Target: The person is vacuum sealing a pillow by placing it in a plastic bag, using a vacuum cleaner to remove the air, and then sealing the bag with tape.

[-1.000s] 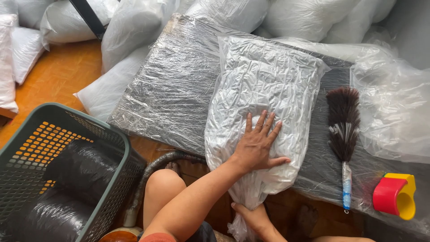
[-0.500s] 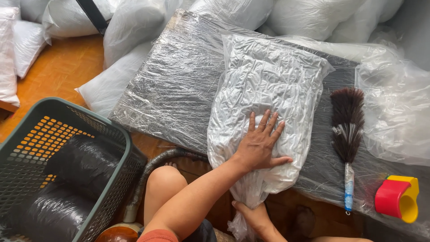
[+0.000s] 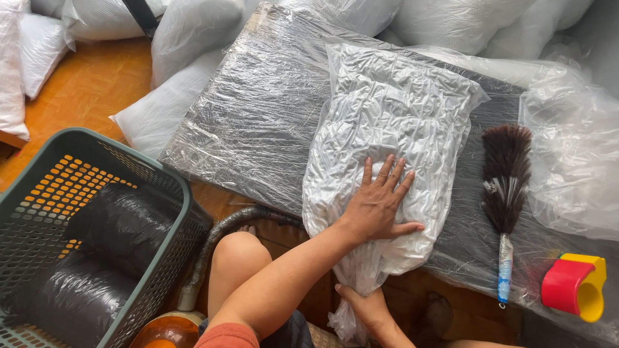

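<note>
The right hand (image 3: 364,308) pinches the mouth of the clear bag (image 3: 387,148) at its near end, fingers closed on the plastic. Just beyond, the left hand (image 3: 377,206) lies open and flat on the bag, pressing it onto the wrapped board (image 3: 258,109). A duster (image 3: 506,180) and tape dispenser (image 3: 574,287) lie to the right, a basket (image 3: 161,212) to the left, white sacks (image 3: 451,19) behind.

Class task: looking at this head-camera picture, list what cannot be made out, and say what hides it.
- Right hand: fingers hidden under the crinkled white plastic-wrapped package.
- Package contents: masked by wrinkled film.
- Red and yellow plastic tape dispenser: far side unseen.
- Dark wrapped bundles in the green plastic basket: cut off by the left edge.
</note>
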